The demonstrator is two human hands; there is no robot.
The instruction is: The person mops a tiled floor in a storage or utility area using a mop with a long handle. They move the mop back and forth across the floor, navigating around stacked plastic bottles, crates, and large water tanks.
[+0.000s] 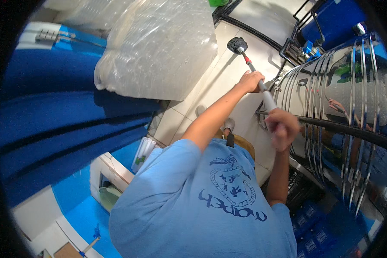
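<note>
Both my hands are on the long handle (268, 99) of a floor mop. My left hand (252, 81) is closed around the grey middle of the pole. Higher up, at the handle's thick white end, my right hand (281, 129) grips it and looks blurred. The mop's dark grey strand head (237, 45) rests on the pale tiled floor (229, 72) ahead of me. A red collar (247, 60) sits on the pole just above the head. My shoes show on the tiles below my arms.
To the left, a big bubble-wrap bundle (161, 54) stands beside dark blue fabric (48, 113). A shiny steel tank (335, 96) with metal hoops is close on the right. White rolls (143, 153) lean at lower left. Blue crates (312, 229) sit at lower right.
</note>
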